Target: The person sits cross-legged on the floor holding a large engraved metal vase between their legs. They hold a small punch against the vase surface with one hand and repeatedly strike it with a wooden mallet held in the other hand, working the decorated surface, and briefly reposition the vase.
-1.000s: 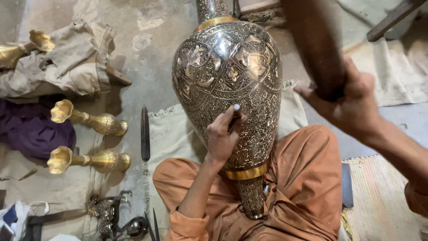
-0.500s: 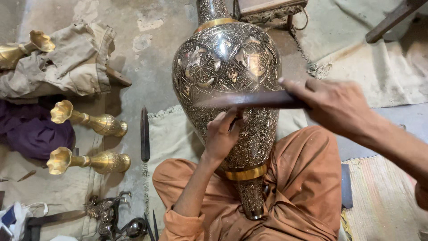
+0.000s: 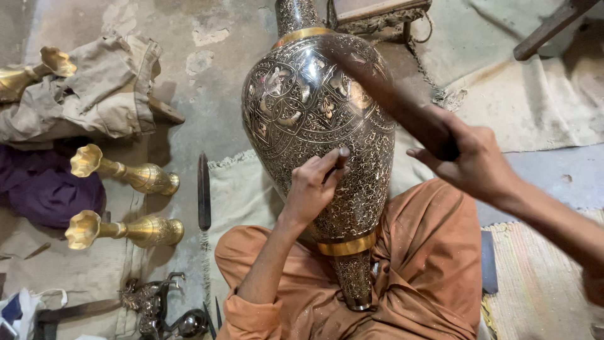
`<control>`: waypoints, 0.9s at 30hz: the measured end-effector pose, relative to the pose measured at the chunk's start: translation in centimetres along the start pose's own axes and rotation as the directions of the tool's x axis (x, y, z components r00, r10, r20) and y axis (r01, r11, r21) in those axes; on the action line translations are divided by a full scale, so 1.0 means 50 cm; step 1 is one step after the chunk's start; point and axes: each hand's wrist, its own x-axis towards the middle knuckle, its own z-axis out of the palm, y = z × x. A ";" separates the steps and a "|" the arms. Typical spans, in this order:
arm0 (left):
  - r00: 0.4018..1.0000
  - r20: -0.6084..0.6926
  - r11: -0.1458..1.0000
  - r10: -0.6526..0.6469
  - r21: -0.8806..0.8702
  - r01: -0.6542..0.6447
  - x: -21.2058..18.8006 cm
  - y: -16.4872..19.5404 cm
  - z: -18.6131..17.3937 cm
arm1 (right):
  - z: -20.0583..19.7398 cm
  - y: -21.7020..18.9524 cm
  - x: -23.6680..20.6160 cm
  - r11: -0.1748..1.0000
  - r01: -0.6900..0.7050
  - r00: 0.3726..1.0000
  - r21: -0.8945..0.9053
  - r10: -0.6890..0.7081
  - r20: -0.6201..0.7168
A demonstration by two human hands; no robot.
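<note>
My left hand (image 3: 311, 189) pinches a small punch (image 3: 338, 165) between thumb and fingertips, its tip set against the engraved wall of the large metal vase (image 3: 318, 126). My right hand (image 3: 469, 160) is clenched around a dark wooden mallet (image 3: 390, 94), which is blurred in the frame and raised above the punch, crossing the vase's shoulder.

The vase lies tilted across my lap, its narrow end (image 3: 353, 286) wedged between my knees in the orange cloth and its opposite end pointing away toward the concrete floor (image 3: 182, 69). Nothing but my legs and the left hand steadies it.

Risk points, as I judge them:
- Punch grip is light (fingertips only). An off-centre blow could skid the tip across the curved surface and scar the pattern.
- My left fingers sit just beside the strike point; a mallet swing that drifts would land on them.
- The vase is round and resting on soft cloth. A heavy blow could roll it sideways.

To my left on the floor lie two brass trumpet-mouthed pieces (image 3: 126, 204), a dark file-like tool (image 3: 203, 192), bundled beige cloth (image 3: 94, 101) and a purple cloth (image 3: 44, 189), all well apart from the vase.
</note>
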 end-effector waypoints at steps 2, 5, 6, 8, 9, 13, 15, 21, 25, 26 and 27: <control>0.997 -0.044 0.998 0.066 -0.006 -0.066 -0.001 -0.002 -0.002 | 0.012 0.004 -0.007 0.969 -0.016 0.995 -0.246 0.041 0.095; 0.995 -0.030 0.995 0.095 0.013 -0.094 0.002 -0.006 -0.005 | 0.022 0.005 -0.016 0.957 -0.291 0.956 0.022 0.290 0.048; 0.996 -0.018 0.996 0.086 0.022 -0.085 0.003 -0.006 -0.006 | 0.022 0.006 -0.019 0.982 -0.190 0.982 0.020 0.190 -0.003; 0.996 0.008 0.996 0.086 -0.009 -0.086 0.006 -0.006 -0.008 | 0.021 0.007 -0.025 1.000 0.027 0.995 0.007 -0.026 -0.094; 0.995 0.024 0.995 0.092 -0.026 -0.092 0.009 -0.006 -0.010 | 0.020 0.007 -0.028 1.000 0.021 0.992 0.018 -0.019 -0.124; 0.996 0.014 0.995 0.092 0.023 -0.092 0.009 0.002 -0.022 | 0.021 -0.001 -0.038 0.982 0.042 0.981 0.187 -0.005 -0.195; 0.995 0.025 0.995 0.099 -0.009 -0.099 0.014 0.008 -0.027 | 0.024 -0.011 -0.040 0.995 0.030 0.979 0.097 -0.010 -0.203; 0.994 0.095 0.998 0.051 0.018 -0.053 0.024 0.020 -0.041 | 0.024 -0.033 -0.039 0.975 -0.086 0.957 0.205 0.138 -0.257; 0.991 0.073 0.994 0.110 0.020 -0.112 0.025 0.022 -0.046 | 0.020 -0.009 -0.049 0.999 0.007 0.937 0.051 0.012 -0.348; 0.991 0.075 0.993 0.114 0.019 -0.116 0.026 0.021 -0.047 | 0.024 -0.001 -0.054 0.953 0.041 0.901 0.300 0.095 -0.424; 0.991 0.071 0.993 0.115 0.019 -0.116 0.026 0.020 -0.047 | 0.033 0.004 -0.058 0.936 -0.030 0.917 0.350 0.165 -0.364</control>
